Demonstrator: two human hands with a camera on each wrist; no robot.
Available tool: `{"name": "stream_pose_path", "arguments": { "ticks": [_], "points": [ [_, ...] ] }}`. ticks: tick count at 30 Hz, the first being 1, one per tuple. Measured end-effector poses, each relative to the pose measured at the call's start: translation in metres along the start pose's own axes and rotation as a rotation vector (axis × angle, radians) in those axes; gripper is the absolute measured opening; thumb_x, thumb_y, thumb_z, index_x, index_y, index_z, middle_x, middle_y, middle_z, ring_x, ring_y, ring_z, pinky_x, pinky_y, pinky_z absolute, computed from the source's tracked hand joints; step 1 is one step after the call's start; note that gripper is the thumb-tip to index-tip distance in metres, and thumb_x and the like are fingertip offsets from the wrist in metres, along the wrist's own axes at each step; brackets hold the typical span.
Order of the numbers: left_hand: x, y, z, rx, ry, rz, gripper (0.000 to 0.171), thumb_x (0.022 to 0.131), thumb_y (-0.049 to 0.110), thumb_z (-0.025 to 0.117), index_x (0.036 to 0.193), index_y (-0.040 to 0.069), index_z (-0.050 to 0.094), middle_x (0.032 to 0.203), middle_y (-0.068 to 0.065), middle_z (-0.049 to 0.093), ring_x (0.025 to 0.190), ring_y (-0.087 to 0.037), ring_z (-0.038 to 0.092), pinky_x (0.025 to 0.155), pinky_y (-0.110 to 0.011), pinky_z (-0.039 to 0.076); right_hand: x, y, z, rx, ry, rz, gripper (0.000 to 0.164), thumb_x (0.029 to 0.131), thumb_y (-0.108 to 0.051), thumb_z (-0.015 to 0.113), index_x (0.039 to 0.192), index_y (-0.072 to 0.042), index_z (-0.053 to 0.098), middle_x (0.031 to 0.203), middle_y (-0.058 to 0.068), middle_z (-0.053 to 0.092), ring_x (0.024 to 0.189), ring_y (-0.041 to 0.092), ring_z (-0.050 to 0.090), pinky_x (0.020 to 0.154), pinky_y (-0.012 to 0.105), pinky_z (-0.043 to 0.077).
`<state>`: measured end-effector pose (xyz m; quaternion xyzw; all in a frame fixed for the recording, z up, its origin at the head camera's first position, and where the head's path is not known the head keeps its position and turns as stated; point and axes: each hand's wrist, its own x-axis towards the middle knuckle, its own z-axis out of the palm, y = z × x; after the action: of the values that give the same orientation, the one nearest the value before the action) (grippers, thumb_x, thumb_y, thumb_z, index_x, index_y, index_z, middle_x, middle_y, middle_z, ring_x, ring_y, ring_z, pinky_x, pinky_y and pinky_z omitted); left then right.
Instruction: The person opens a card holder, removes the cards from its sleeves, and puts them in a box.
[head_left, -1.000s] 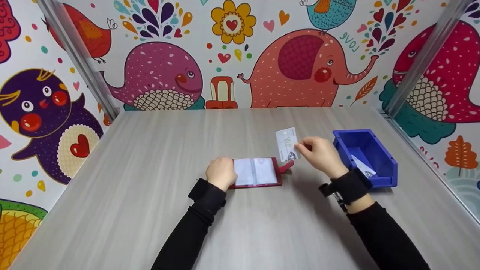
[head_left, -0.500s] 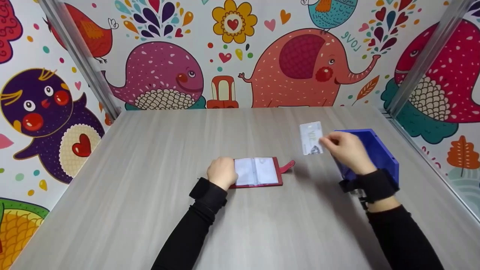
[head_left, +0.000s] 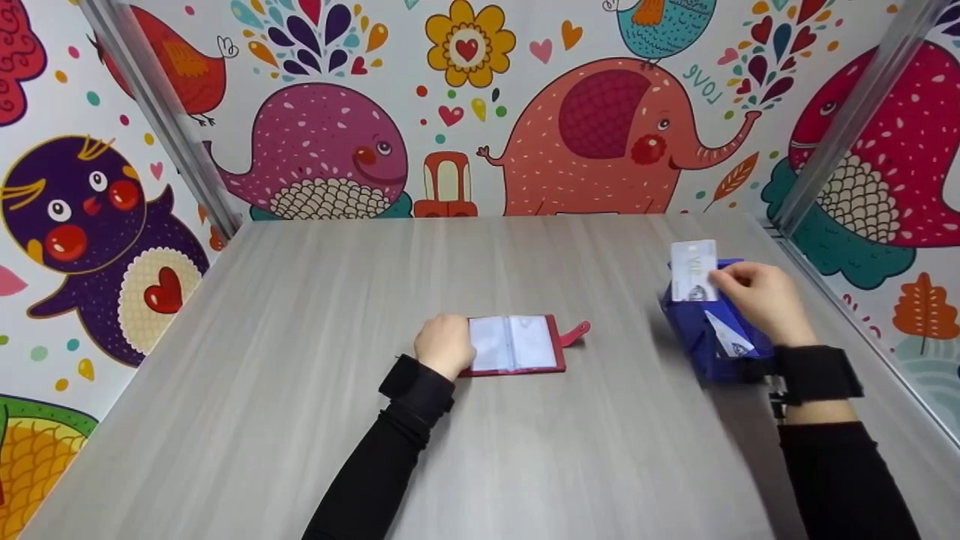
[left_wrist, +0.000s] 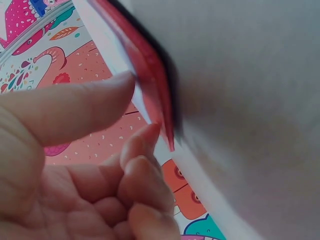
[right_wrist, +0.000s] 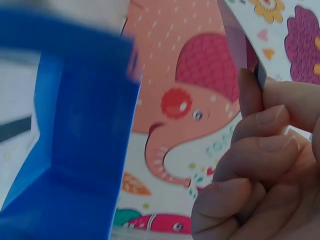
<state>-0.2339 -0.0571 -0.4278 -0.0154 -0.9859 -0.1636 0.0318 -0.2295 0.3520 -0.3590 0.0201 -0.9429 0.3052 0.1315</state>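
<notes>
A red card holder (head_left: 556, 352) lies spread on the table, its clear sleeves showing white and its strap pointing right. My left hand (head_left: 444, 346) grips its left edge; in the left wrist view the thumb lies on the sleeve side and curled fingertips meet the red cover (left_wrist: 150, 75). A white VIP card (head_left: 691, 271) is pinched by one edge between thumb and forefinger of my right hand (head_left: 765, 300), held up over the far side of a blue bin (head_left: 686, 322). Inside that bin rests another white card (head_left: 727, 335), partly hidden by the forearm side.
A wood-grain table (head_left: 300, 375) spreads under everything. Printed cartoon walls (head_left: 570, 135) rise behind and at both sides, joined by metal corner posts (head_left: 161, 120). The bin stands near the table's right side.
My right hand has carried the VIP card rightward from beside the card holder's strap to above the blue bin. The left hand and card holder have stayed put.
</notes>
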Motion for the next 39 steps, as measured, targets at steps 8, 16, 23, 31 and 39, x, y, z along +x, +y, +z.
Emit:
{"name": "stream_pose_path", "arguments": {
  "ticks": [8, 16, 23, 31, 39],
  "points": [
    [-0.001, -0.001, 0.0, -0.001, 0.015, 0.009, 0.008, 0.076, 0.007, 0.072, 0.082, 0.001, 0.07, 0.087, -0.014, 0.069, 0.082, -0.034, 0.066, 0.063, -0.047, 0.055, -0.006, 0.024, -0.014, -0.048, -0.035, 0.087, 0.043, 0.102, -0.036, 0.052, 0.097, 0.004, 0.066, 0.079, 0.008, 0.056, 0.068, 0.02, 0.046, 0.056, 0.03, 0.034],
    [0.0, 0.0, 0.001, -0.004, 0.001, -0.004, 0.009, 0.076, 0.006, 0.072, 0.084, 0.002, 0.07, 0.086, -0.013, 0.068, 0.082, -0.032, 0.066, 0.062, -0.045, 0.054, -0.009, 0.039, -0.02, -0.072, -0.122, 0.164, 0.047, 0.102, -0.038, 0.05, 0.103, 0.007, 0.064, 0.08, 0.008, 0.055, 0.071, 0.023, 0.048, 0.058, 0.032, 0.036],
    [-0.001, -0.001, 0.001, -0.01, 0.002, -0.001, 0.011, 0.075, 0.006, 0.073, 0.085, 0.001, 0.07, 0.088, -0.013, 0.068, 0.082, -0.032, 0.066, 0.064, -0.045, 0.054, -0.006, 0.043, -0.017, -0.184, -0.162, 0.149, 0.051, 0.102, -0.036, 0.051, 0.11, 0.013, 0.063, 0.09, 0.02, 0.062, 0.08, 0.033, 0.053, 0.067, 0.041, 0.041],
    [-0.001, 0.0, 0.0, -0.016, -0.008, -0.003, 0.011, 0.075, 0.006, 0.073, 0.084, 0.001, 0.07, 0.086, -0.012, 0.067, 0.081, -0.032, 0.065, 0.063, -0.045, 0.054, -0.005, 0.044, -0.008, -0.248, -0.175, 0.152, 0.046, 0.1, -0.033, 0.054, 0.104, 0.01, 0.066, 0.083, 0.015, 0.062, 0.077, 0.031, 0.054, 0.065, 0.04, 0.039],
    [0.0, -0.002, 0.001, -0.018, 0.002, 0.016, 0.008, 0.075, 0.006, 0.072, 0.082, 0.002, 0.069, 0.086, -0.012, 0.068, 0.08, -0.032, 0.065, 0.063, -0.046, 0.054, -0.005, 0.046, -0.006, -0.298, -0.194, 0.113, 0.039, 0.099, -0.031, 0.056, 0.097, 0.006, 0.07, 0.081, 0.015, 0.062, 0.072, 0.03, 0.055, 0.058, 0.037, 0.038]
  ]
}}
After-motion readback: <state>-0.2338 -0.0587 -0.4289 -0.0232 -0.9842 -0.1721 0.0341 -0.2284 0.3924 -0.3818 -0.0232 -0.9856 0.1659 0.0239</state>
